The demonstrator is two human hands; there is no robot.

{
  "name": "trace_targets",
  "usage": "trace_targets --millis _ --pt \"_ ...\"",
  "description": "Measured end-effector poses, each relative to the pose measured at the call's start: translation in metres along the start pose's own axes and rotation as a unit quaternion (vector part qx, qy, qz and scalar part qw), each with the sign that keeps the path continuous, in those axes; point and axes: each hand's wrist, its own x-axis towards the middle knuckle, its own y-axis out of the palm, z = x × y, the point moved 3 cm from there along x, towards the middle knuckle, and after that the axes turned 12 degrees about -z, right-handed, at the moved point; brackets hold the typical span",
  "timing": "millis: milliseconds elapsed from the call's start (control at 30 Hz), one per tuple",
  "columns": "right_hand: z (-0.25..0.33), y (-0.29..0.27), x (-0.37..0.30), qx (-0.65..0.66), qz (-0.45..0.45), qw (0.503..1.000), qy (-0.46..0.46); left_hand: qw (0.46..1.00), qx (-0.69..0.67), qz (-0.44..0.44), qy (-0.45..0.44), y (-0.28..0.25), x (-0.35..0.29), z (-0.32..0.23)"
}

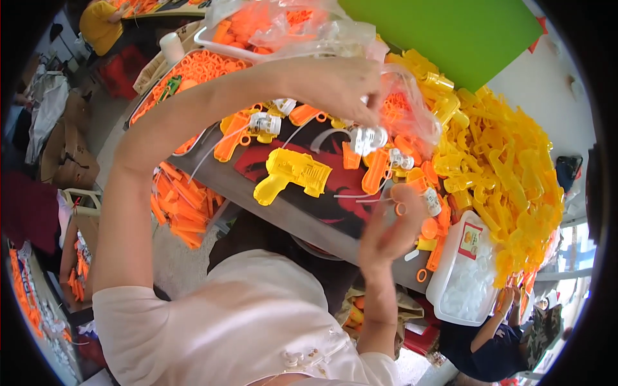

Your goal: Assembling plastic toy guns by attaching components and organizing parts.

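Observation:
My left hand (pixel 351 93) reaches across the table, its fingers closed on a small clear-and-white cylindrical part (pixel 369 139) with a pale curved tube. Nearer my body, my right hand (pixel 396 225) is raised over the table edge beside several orange pieces. Its fingers look apart and hold nothing visible, though motion blurs them. A yellow toy gun shell half (pixel 293 176) lies on the dark red-patterned mat (pixel 264 157) between my arms. Left of it rests another clear-and-white part (pixel 264 123) with a thin tube, among orange handle-shaped pieces (pixel 230 136).
A large heap of yellow toy gun shells (pixel 502 161) covers the right side, by a white tub (pixel 450 289) of clear pieces. Trays of orange rings (pixel 209 67) and bagged orange parts stand at the far side below a green panel (pixel 444 35). Other people work nearby.

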Motion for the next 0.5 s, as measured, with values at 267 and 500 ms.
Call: trace_targets --millis 267,500 --pt "-0.023 0.01 0.052 0.366 0.062 0.849 0.376 0.984 -0.041 -0.097 0.141 0.024 -0.011 -0.037" --pt "-0.038 0.021 0.039 0.465 0.041 0.776 0.425 0.971 -0.162 -0.11 0.134 0.021 -0.014 -0.042"
